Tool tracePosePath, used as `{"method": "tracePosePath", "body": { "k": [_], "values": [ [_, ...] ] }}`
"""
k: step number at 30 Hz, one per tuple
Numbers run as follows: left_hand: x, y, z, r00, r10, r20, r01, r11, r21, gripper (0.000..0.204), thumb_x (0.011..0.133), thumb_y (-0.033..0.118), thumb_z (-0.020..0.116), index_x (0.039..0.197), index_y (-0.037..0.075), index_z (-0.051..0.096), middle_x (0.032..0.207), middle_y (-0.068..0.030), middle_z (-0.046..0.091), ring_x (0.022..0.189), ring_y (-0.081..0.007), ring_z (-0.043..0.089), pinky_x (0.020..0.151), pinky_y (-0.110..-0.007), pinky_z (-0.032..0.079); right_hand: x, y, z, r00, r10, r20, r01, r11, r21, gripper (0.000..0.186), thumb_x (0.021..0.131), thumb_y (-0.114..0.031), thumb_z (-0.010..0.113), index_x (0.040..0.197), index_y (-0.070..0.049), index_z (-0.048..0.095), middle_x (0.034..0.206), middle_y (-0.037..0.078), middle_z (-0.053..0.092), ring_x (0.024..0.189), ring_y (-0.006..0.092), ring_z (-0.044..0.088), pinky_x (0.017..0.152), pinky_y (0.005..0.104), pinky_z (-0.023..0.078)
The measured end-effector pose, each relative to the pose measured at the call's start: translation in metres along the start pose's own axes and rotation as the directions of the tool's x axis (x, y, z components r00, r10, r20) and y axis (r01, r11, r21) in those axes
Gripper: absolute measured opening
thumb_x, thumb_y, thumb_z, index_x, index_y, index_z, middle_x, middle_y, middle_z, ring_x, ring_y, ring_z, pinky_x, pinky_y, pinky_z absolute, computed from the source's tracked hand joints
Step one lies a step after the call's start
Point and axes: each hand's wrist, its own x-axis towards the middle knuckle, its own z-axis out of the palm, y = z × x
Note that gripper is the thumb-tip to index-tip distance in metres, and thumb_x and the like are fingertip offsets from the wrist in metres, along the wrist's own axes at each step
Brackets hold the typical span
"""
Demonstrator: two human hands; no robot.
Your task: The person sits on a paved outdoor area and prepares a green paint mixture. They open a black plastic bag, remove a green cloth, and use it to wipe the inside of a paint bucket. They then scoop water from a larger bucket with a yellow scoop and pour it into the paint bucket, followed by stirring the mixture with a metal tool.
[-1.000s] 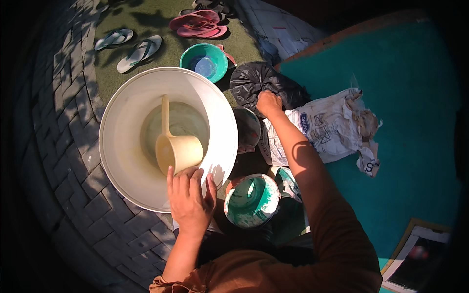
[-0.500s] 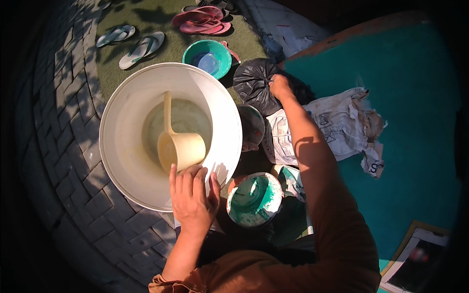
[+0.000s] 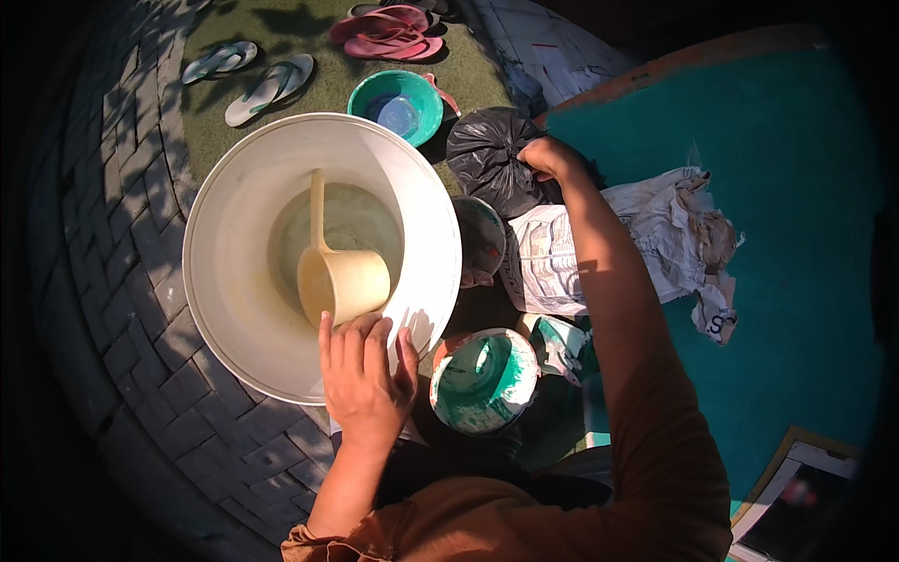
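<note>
My left hand (image 3: 363,382) rests at the near rim of a large white bucket (image 3: 229,225), its fingers stretched out and the thumb apart. Inside the bucket, a cream plastic water dipper (image 3: 361,281) leans just beyond those fingertips, its handle toward the far side. Shallow cloudy water (image 3: 365,201) lies at the bottom. Farther to the right, my right hand (image 3: 552,159) is closed on the gathered top of a black plastic bag (image 3: 482,155). The bag looks bulging; what it contains is hidden.
A paint-smeared bucket (image 3: 484,412) stands right of the left hand, and a dark bucket (image 3: 479,234) sits below the bag. A torn white sack (image 3: 548,267) lies by the teal wall (image 3: 787,244). Beyond are a green basin (image 3: 426,108), white flip-flops (image 3: 272,89) and pink flip-flops (image 3: 384,37).
My right hand has shifted slightly and turned at the bag's gathered top, still gripping it. The left hand stays at the bucket rim. The whole view has drifted a little.
</note>
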Motion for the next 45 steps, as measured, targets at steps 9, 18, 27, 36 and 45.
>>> {"method": "tracePosePath", "body": {
  "k": [9, 18, 27, 36, 45],
  "values": [
    [-0.001, -0.002, -0.003, 1.000, -0.002, -0.005, 0.002, 1.000, 0.025, 0.019, 0.082, 0.006, 0.069, 0.098, 0.005, 0.059, 0.096, -0.0101, 0.063, 0.092, -0.0282, 0.063, 0.103, -0.052, 0.044, -0.009, 0.008, 0.015, 0.888, -0.420, -0.186, 0.407, 0.907, -0.106, 0.028, 0.081, -0.019, 0.073, 0.109, -0.017, 0.069, 0.102, 0.010, 0.067, 0.090, 0.0242, 0.066, 0.083, 0.0358, 0.053],
    [-0.001, -0.002, -0.003, 1.000, 0.002, -0.003, -0.002, 1.000, 0.013, 0.021, 0.081, 0.005, 0.070, 0.099, 0.005, 0.059, 0.097, -0.0102, 0.063, 0.091, -0.0284, 0.063, 0.103, -0.053, 0.044, 0.004, 0.013, 0.042, 0.875, -0.412, -0.253, 0.398, 0.911, -0.107, 0.038, 0.074, -0.012, 0.080, 0.109, -0.014, 0.067, 0.110, 0.011, 0.064, 0.105, 0.0245, 0.064, 0.090, 0.0366, 0.051],
    [-0.002, -0.004, -0.004, 1.000, 0.003, 0.010, -0.003, 1.000, 0.015, 0.022, 0.081, 0.005, 0.070, 0.100, 0.005, 0.058, 0.097, -0.0108, 0.063, 0.092, -0.0289, 0.063, 0.103, -0.053, 0.043, -0.015, -0.006, 0.010, 0.786, -0.466, -0.407, 0.244, 0.838, -0.489, 0.021, 0.083, -0.012, 0.062, 0.102, -0.006, 0.069, 0.110, 0.018, 0.067, 0.105, 0.0384, 0.063, 0.094, 0.0447, 0.049],
    [0.000, -0.002, -0.003, 1.000, 0.011, 0.005, -0.011, 1.000, 0.009, 0.021, 0.081, 0.005, 0.069, 0.099, 0.005, 0.058, 0.096, -0.0109, 0.062, 0.091, -0.0289, 0.062, 0.103, -0.053, 0.043, -0.018, -0.009, -0.007, 0.745, -0.403, -0.532, 0.291, 0.914, -0.284, 0.014, 0.086, -0.018, 0.062, 0.095, -0.010, 0.069, 0.098, 0.016, 0.069, 0.097, 0.0371, 0.066, 0.087, 0.0460, 0.050],
    [0.000, -0.001, -0.003, 1.000, 0.001, 0.000, -0.001, 1.000, 0.016, 0.019, 0.081, 0.005, 0.068, 0.098, 0.004, 0.059, 0.096, -0.0110, 0.063, 0.091, -0.0297, 0.063, 0.102, -0.052, 0.044, 0.015, -0.012, 0.002, 0.874, -0.274, -0.402, 0.283, 0.958, -0.038, 0.022, 0.081, -0.028, 0.072, 0.092, -0.010, 0.071, 0.096, 0.015, 0.071, 0.089, 0.0349, 0.067, 0.080, 0.0418, 0.053]
  ]
}}
